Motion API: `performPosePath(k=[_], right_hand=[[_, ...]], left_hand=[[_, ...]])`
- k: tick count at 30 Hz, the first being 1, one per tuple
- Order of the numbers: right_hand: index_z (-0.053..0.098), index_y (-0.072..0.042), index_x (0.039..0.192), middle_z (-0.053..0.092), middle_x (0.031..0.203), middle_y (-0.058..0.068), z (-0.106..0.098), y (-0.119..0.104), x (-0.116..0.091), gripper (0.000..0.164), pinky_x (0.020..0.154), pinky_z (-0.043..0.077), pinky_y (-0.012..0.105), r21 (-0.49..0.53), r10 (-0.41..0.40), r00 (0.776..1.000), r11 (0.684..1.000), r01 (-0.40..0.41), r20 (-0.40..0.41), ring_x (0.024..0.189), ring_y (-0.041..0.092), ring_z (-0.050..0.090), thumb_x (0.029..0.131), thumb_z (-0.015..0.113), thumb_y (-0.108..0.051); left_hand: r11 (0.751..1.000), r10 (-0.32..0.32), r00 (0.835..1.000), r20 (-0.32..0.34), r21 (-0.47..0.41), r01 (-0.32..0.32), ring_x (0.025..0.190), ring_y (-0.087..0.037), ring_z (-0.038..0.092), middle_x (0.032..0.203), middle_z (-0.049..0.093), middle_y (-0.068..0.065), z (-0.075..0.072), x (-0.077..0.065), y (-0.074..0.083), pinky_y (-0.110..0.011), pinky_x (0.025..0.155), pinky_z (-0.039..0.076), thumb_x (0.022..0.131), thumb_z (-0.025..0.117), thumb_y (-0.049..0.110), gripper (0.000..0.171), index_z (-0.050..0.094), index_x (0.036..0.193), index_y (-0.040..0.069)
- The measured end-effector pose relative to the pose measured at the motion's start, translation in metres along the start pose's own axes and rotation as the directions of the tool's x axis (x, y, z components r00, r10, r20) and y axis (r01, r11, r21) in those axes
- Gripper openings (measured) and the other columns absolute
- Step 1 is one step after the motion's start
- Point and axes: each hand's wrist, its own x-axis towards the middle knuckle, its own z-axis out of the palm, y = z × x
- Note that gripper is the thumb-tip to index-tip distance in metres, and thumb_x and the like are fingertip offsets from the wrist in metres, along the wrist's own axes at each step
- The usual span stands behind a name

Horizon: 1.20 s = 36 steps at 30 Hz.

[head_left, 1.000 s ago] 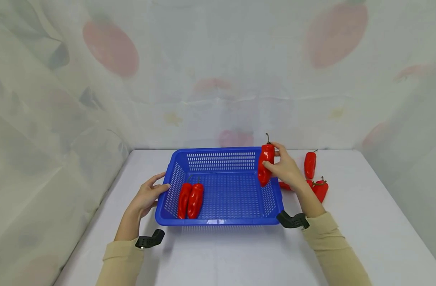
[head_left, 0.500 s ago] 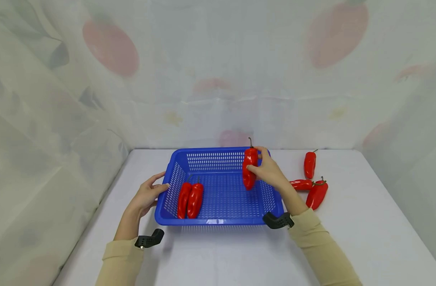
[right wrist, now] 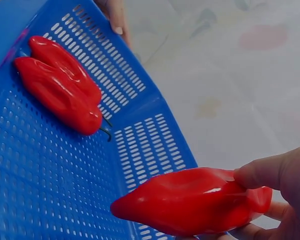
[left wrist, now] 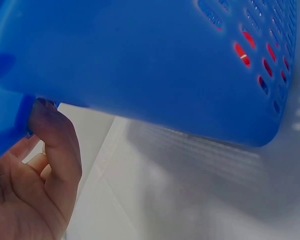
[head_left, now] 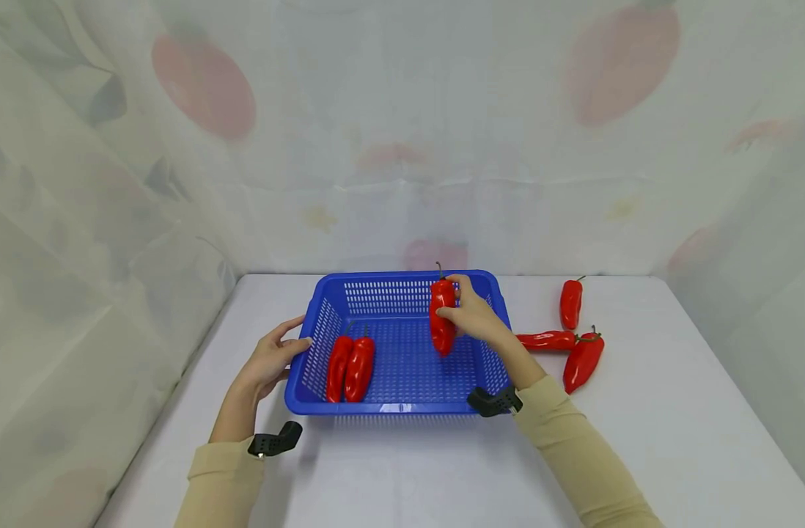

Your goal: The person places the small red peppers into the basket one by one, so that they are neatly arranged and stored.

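Note:
My right hand (head_left: 473, 314) pinches a red pepper (head_left: 442, 317) near its stem end and holds it above the right half of the blue basket (head_left: 402, 408). In the right wrist view that pepper (right wrist: 190, 202) points its tip toward the basket's inside. With thumb and fingers, my left hand (head_left: 270, 361) grips the basket's left rim; the left wrist view shows the thumb (left wrist: 57, 140) at the rim's edge. Two red peppers, a left one (head_left: 339, 368) and a right one (head_left: 359, 369), lie side by side along the basket's left wall.
Right of the basket on the white table (head_left: 666, 411) lie three more red peppers: one at the back (head_left: 571, 303), one on its side (head_left: 546, 340) by the basket, and one slanted (head_left: 583, 362). A printed white curtain (head_left: 402, 132) stands behind the table.
My right hand has carried its pepper leftward and slightly toward me, from the basket's right rim to over its inside. My left hand and the two peppers in the basket have stayed put.

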Motion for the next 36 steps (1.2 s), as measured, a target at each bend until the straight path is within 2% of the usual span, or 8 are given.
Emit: performPosePath(k=[6, 14, 21, 28, 36], right_hand=[[0.021, -0.014, 0.140, 0.042, 0.126, 0.022, 0.010, -0.003, 0.007, 0.063, 0.069, 0.055, 0.046, 0.000, 0.014, 1.000, 1.000, -0.014, 0.018, 0.107, 0.041, 0.054, 0.088, 0.057, -0.017], [0.023, -0.012, 0.137, 0.044, 0.126, 0.022, 0.021, -0.005, 0.015, 0.063, 0.069, 0.054, 0.051, 0.079, 0.025, 0.998, 0.996, -0.030, 0.065, 0.105, 0.041, 0.055, 0.087, 0.060, -0.015], [0.023, -0.009, 0.137, 0.046, 0.124, 0.024, 0.031, -0.004, 0.021, 0.062, 0.067, 0.054, 0.051, 0.066, 0.032, 0.990, 0.997, -0.041, 0.135, 0.102, 0.041, 0.057, 0.087, 0.059, -0.012], [0.020, -0.009, 0.143, 0.044, 0.129, 0.024, 0.038, -0.001, 0.026, 0.067, 0.070, 0.054, 0.051, 0.071, 0.059, 0.975, 0.995, -0.075, 0.214, 0.106, 0.040, 0.055, 0.088, 0.058, -0.011], [0.026, -0.009, 0.141, 0.048, 0.120, 0.022, 0.049, -0.001, 0.033, 0.066, 0.069, 0.055, 0.048, 0.045, 0.072, 0.959, 0.995, -0.087, 0.275, 0.098, 0.034, 0.060, 0.086, 0.062, -0.010]], left_hand=[[1.000, -0.001, 1.000, 0.000, 0.000, 0.001, 0.084, -0.026, 0.067, 0.114, 0.058, -0.023, 0.000, 0.000, 0.001, -0.044, 0.072, 0.055, 0.089, 0.061, 0.028, 0.065, 0.028, 0.145, 0.022], [1.000, -0.003, 1.000, -0.003, -0.002, 0.003, 0.085, -0.025, 0.066, 0.115, 0.058, -0.023, 0.001, 0.001, -0.001, -0.044, 0.072, 0.055, 0.089, 0.061, 0.028, 0.065, 0.028, 0.144, 0.023], [1.000, -0.001, 1.000, -0.002, -0.008, 0.001, 0.084, -0.025, 0.066, 0.113, 0.059, -0.022, 0.001, 0.001, -0.001, -0.044, 0.072, 0.055, 0.089, 0.061, 0.028, 0.065, 0.028, 0.145, 0.022], [1.000, 0.000, 1.000, 0.001, -0.015, 0.000, 0.085, -0.025, 0.066, 0.114, 0.059, -0.022, 0.001, 0.000, -0.002, -0.044, 0.072, 0.055, 0.089, 0.061, 0.028, 0.065, 0.028, 0.145, 0.022], [1.000, 0.000, 1.000, 0.005, -0.019, 0.000, 0.085, -0.025, 0.066, 0.114, 0.059, -0.023, 0.000, 0.000, -0.001, -0.044, 0.072, 0.055, 0.088, 0.062, 0.028, 0.066, 0.028, 0.145, 0.022]])
